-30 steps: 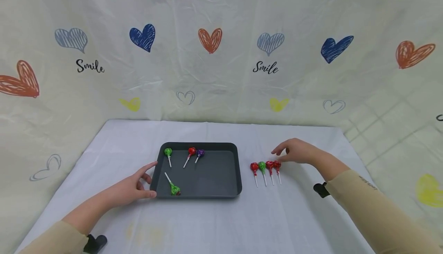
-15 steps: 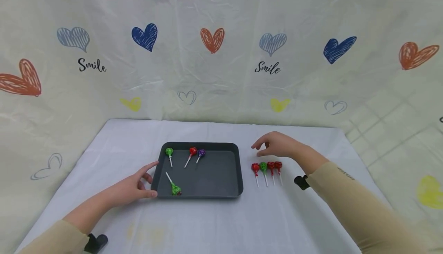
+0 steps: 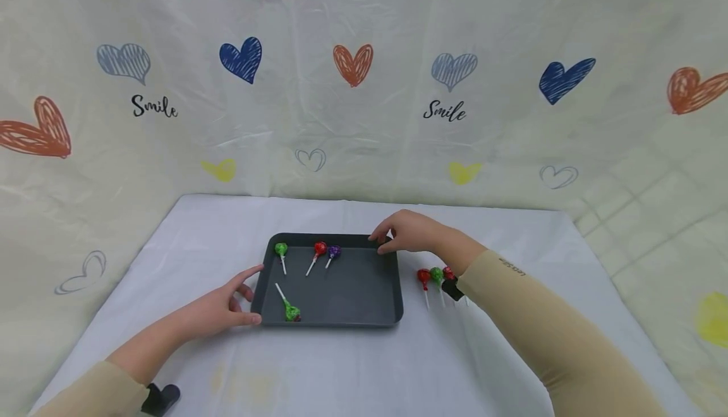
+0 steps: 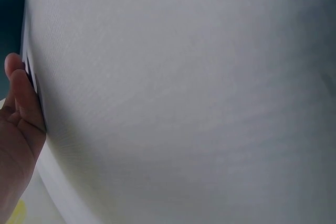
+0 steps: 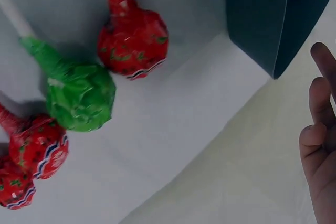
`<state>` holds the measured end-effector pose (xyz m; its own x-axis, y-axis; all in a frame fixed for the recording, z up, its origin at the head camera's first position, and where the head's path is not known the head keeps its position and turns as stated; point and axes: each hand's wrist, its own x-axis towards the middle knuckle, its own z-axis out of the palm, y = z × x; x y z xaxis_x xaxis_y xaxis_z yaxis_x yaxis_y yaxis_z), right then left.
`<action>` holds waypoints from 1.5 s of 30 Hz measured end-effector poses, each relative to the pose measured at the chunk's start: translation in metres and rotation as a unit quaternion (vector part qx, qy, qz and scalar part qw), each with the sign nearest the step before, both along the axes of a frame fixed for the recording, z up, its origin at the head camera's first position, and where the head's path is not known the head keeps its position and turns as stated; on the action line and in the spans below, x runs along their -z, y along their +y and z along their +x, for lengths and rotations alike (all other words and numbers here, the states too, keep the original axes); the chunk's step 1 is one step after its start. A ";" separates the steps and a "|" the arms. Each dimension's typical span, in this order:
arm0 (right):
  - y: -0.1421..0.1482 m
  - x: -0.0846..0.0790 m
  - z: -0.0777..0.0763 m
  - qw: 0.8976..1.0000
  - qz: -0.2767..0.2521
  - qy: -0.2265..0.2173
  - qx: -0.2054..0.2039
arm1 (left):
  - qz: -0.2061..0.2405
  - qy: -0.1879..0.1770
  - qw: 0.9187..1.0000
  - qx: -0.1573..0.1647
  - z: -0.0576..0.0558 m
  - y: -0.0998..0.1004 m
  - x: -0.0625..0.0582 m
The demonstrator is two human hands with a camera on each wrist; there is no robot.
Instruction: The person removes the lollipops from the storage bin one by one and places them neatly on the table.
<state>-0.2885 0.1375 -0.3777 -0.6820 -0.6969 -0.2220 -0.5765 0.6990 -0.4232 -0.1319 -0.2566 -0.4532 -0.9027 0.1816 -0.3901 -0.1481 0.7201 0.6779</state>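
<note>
Lying inside the dark tray (image 3: 349, 294): four wrapped lollipops (image 3: 292, 311), two green, one red, one purple; just right of the tray, a lollipop row (image 5: 134, 43), three red and one green, seemingly lined up to keep each distinct. Left hand (image 3: 218, 309): thumb and index finger spread at the tray's left edge, probably steadying it. Right hand (image 3: 412, 230): at the tray's far right corner, fingers bent but parted, nothing visibly held, contact unclear.
</note>
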 end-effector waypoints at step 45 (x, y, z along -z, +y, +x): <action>-0.094 0.024 0.000 0.978 0.138 0.104 -0.119 | -0.015 0.000 1.000 -0.006 -0.001 0.002 -0.003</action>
